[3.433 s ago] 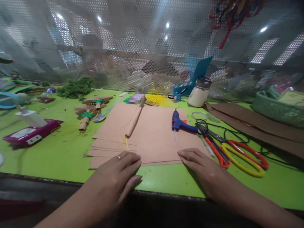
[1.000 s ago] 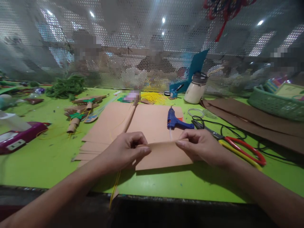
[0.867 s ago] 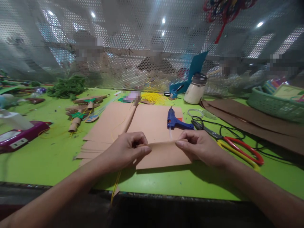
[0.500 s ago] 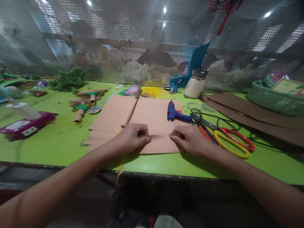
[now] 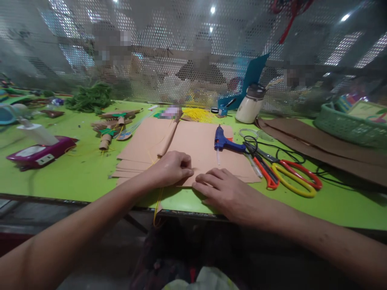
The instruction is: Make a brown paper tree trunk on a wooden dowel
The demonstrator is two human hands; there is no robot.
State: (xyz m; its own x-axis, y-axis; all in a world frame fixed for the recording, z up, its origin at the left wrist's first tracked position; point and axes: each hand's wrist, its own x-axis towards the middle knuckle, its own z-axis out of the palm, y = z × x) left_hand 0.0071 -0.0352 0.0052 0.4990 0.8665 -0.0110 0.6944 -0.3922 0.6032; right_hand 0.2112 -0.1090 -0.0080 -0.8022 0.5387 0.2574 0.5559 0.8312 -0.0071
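Observation:
Brown kraft paper sheets [image 5: 193,139] lie stacked and fanned in front of me. My left hand [image 5: 173,167] rests on the paper near its front edge, thumb and fingertips pinched together; whatever they hold is too small or hidden to make out. Close beside it, my right hand [image 5: 226,193] lies over the front edge with its fingers stretched out and slightly apart. A folded brown paper strip [image 5: 168,139] lies on the stack beyond my left hand. The blue glue gun [image 5: 228,144] rests on the paper's right side, a clear glue stick [image 5: 218,156] poking from it.
Orange utility knife [image 5: 267,174] and red-yellow scissors [image 5: 298,181] lie at right, near a black cord. Behind stand a white jar [image 5: 250,108] and green basket [image 5: 341,125]. A purple power strip [image 5: 42,153], small cardboard figures [image 5: 105,139] and green strands [image 5: 89,98] are at left.
My right hand has moved left and nearer to me, from a pinch by the glue stick to outstretched fingers close to my left hand. The left hand stays pinched. The view has shifted slightly.

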